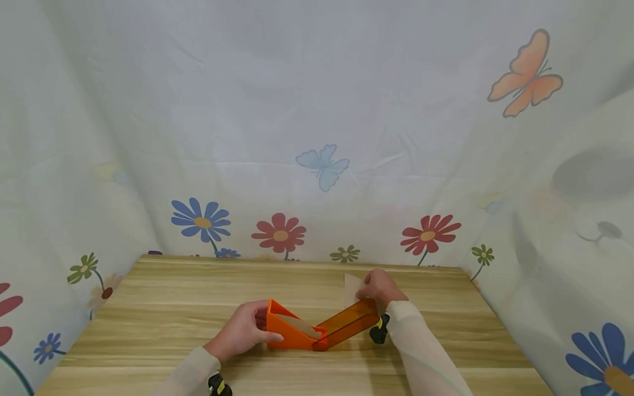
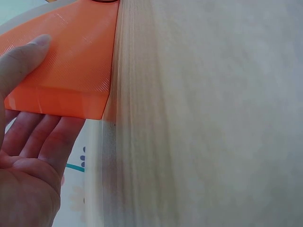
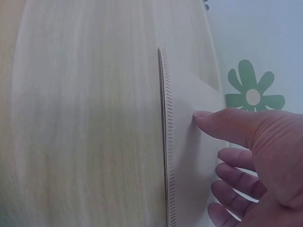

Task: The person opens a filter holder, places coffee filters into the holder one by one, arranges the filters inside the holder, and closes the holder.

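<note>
An orange filter box [image 1: 289, 337] stands on the table, its see-through amber lid [image 1: 346, 323] swung open to the right. Brown paper coffee filters [image 1: 299, 325] show inside it. My left hand [image 1: 241, 333] grips the box's left end; in the left wrist view, the thumb lies on one orange face [image 2: 75, 66] and the fingers are on the far side. Behind the lid, my right hand [image 1: 382, 287] pinches a tan coffee filter [image 1: 351, 288]. The right wrist view shows that filter's crimped seam [image 3: 169, 137] and the thumb on its face; the fingertips behind are partly hidden.
The wood-grain table [image 1: 198, 280] ends at a white curtain [image 1: 247, 110] printed with flowers and butterflies, which hangs behind and along both sides. A black wrist camera [image 1: 379, 329] sits close to the lid's free end.
</note>
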### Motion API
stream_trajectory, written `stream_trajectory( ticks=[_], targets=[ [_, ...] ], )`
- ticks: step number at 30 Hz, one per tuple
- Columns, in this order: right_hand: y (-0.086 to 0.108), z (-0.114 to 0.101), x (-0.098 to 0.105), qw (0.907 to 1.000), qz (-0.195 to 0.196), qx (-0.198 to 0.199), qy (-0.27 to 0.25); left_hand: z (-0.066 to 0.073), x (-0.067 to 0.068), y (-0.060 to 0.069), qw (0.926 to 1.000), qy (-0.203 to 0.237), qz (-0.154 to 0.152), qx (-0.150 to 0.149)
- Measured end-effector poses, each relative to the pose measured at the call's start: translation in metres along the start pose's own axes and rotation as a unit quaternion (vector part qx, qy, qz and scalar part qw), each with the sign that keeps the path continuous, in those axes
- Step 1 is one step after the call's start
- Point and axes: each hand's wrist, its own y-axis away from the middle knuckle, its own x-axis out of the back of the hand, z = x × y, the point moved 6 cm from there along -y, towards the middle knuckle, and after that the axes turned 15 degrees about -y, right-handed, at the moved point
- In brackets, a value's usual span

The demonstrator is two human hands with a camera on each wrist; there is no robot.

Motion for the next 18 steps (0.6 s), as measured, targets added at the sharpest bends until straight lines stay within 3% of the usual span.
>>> stream_trajectory(
  ticks=[11, 18],
  targets=[
    [-0.017, 0.016, -0.003, 1.0, 0.0, -0.005, 0.002, -0.001, -0.001, 0.0, 1.0, 0.003, 0.003, -0.002],
    [-0.002, 0.0, 0.0, 0.9997, -0.004, 0.024, 0.01, 0.001, -0.001, 0.0, 0.9999, 0.009, 0.002, -0.006]
  ],
)
